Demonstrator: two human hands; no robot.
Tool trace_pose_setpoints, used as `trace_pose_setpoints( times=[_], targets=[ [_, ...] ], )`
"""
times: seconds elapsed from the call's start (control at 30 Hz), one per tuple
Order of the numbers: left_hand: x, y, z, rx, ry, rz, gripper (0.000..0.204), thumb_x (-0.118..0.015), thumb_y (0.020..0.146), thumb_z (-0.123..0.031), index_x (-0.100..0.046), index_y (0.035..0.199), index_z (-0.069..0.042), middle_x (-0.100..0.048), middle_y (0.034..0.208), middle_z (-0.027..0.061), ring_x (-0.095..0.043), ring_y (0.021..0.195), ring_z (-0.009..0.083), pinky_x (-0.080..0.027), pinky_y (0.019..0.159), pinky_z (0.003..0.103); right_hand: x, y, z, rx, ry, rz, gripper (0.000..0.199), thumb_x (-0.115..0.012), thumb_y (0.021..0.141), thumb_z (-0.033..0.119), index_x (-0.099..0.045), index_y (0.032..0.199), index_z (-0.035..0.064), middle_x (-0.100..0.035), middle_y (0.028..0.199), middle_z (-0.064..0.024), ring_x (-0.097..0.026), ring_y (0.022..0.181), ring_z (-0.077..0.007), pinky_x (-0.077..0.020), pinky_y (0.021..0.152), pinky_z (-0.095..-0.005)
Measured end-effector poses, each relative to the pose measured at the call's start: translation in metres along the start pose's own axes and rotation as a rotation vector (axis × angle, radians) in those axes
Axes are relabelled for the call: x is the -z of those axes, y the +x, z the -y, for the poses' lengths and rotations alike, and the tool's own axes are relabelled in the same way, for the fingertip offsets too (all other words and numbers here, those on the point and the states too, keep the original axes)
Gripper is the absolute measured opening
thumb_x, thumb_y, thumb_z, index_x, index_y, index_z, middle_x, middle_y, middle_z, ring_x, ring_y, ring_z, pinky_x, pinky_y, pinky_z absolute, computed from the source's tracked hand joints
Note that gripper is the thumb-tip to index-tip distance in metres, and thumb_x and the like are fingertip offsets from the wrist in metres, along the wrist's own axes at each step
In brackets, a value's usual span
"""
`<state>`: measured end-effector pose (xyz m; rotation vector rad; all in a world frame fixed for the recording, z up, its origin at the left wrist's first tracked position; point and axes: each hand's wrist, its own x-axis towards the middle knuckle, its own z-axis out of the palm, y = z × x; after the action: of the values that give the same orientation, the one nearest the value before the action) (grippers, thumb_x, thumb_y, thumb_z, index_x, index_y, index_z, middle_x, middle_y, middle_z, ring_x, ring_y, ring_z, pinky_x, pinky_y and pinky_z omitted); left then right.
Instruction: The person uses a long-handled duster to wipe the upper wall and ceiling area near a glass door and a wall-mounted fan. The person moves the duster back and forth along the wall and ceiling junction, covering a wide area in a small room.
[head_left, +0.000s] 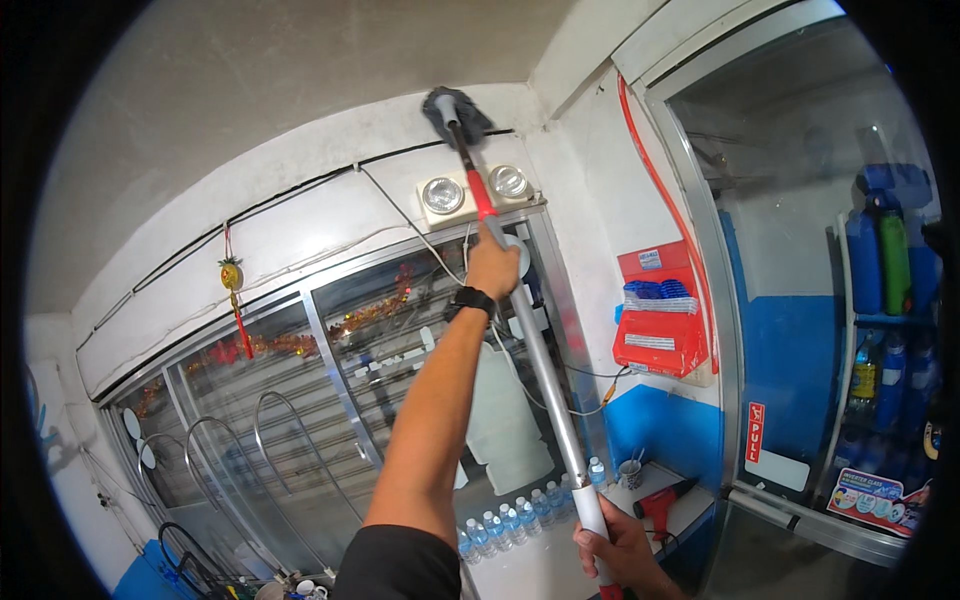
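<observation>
Both my hands are on a long-handled mop (545, 370) with a silver, red and black pole, raised at a slant toward the ceiling. My left hand (495, 262), with a black watch at the wrist, is closed around the upper pole near a red collar. Lower down, my right hand (622, 552) wraps the white section near the pole's bottom end. The dark grey fabric mop head (465, 120) is against the upper wall, over a black cable (390, 157) and just above a twin-lamp emergency light (470, 195). The pole crosses in front of this light.
Behind the arms is a sliding glass window (350, 330) with tinsel. Water bottles (510, 525), a cup (630, 474) and a red heat-gun-shaped tool (660, 508) stand on a white surface below. A red wall box (660, 320) and a glass door (800, 250) are to the right. A pineapple ornament (231, 276) hangs left.
</observation>
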<state>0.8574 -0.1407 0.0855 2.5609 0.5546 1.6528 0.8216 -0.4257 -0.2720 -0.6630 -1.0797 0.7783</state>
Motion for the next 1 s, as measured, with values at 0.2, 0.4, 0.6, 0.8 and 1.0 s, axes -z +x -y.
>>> trace_pose_setpoints(
  times=[0.2, 0.4, 0.6, 0.8, 1.0],
  targets=[
    [-0.042, -0.002, -0.028, 0.017, -0.035, 0.06, 0.077, -0.061, 0.087, -0.022, -0.028, 0.148, 0.011, -0.066, 0.105, 0.0389, -0.066, 0.102, 0.052, -0.052, 0.093, 0.053, 0.022, -0.001, 0.002, -0.06, -0.019, -0.144, 0.064, -0.063, 0.101, 0.007, -0.033, 0.158, 0.0042, -0.058, 0.084, -0.0018, -0.056, 0.058, -0.009, -0.0487, 0.049, -0.0272],
    [0.002, -0.015, -0.004, 0.007, 0.001, 0.041, 0.09, -0.06, 0.088, -0.022, -0.011, 0.15, 0.021, -0.066, 0.101, 0.0411, -0.068, 0.097, 0.0517, -0.055, 0.091, 0.051, 0.032, 0.007, -0.005, -0.097, -0.118, -0.108, 0.063, -0.064, 0.099, 0.006, -0.037, 0.156, 0.0031, -0.059, 0.084, -0.0021, -0.055, 0.056, -0.0083, -0.0472, 0.046, -0.0271],
    [0.092, -0.038, 0.062, 0.103, 0.111, -0.166, 0.088, -0.059, 0.09, -0.021, -0.011, 0.149, 0.022, -0.066, 0.102, 0.0415, -0.067, 0.098, 0.0528, -0.054, 0.092, 0.052, 0.011, 0.05, -0.014, -0.075, -0.277, 0.046, 0.06, -0.064, 0.098, 0.006, -0.042, 0.153, 0.0023, -0.059, 0.077, -0.0007, -0.053, 0.055, -0.0063, -0.0459, 0.046, -0.0257],
    [0.225, -0.054, 0.166, 0.28, 0.244, -0.359, 0.085, -0.06, 0.092, -0.025, -0.015, 0.151, 0.016, -0.066, 0.104, 0.0406, -0.067, 0.1, 0.0529, -0.053, 0.092, 0.053, -0.062, 0.11, -0.033, -0.083, -0.286, 0.33, 0.065, -0.067, 0.098, 0.011, -0.039, 0.157, 0.0055, -0.058, 0.078, 0.0012, -0.053, 0.06, -0.0043, -0.0472, 0.053, -0.0228],
    [0.354, -0.068, 0.258, 0.355, 0.253, -0.486, 0.066, -0.06, 0.091, -0.023, -0.035, 0.146, 0.003, -0.072, 0.098, 0.025, -0.072, 0.089, 0.0386, -0.056, 0.08, 0.047, -0.137, 0.153, -0.053, -0.002, -0.233, 0.488, 0.065, -0.066, 0.099, 0.011, -0.037, 0.157, 0.0044, -0.062, 0.086, 0.0007, -0.054, 0.067, -0.005, -0.0493, 0.063, -0.0245]
  ],
)
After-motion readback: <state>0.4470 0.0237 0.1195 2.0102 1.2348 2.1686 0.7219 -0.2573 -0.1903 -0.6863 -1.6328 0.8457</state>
